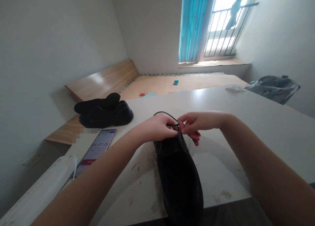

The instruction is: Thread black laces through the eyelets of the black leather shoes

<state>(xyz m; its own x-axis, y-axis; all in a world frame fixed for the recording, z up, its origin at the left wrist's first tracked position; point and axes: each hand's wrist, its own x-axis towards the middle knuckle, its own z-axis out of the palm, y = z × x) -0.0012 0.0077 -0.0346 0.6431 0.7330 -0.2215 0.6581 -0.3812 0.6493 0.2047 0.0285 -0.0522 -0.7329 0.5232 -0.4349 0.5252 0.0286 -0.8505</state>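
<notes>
A black leather shoe (180, 180) lies on the white table in front of me, its heel opening toward me and its toe pointing away. My left hand (164, 127) is at the lacing part of the shoe, fingers pinched on a black shoelace (164, 113) that loops up above the toe. From the right side, my right hand (190, 124) pinches at the same place, thumb and forefinger closed at the edge of the eyelet flap on the lace. The fingertips of both hands nearly meet. The toe is mostly hidden behind my hands.
A second black shoe (105, 116) with a black insole (97, 103) on it stands at the left. Nearer, a phone (100, 147) shows a running timer beside a white box-like object (46, 186). A clear plastic wrapper (235, 88) lies at the far right, near a grey bag (274, 86).
</notes>
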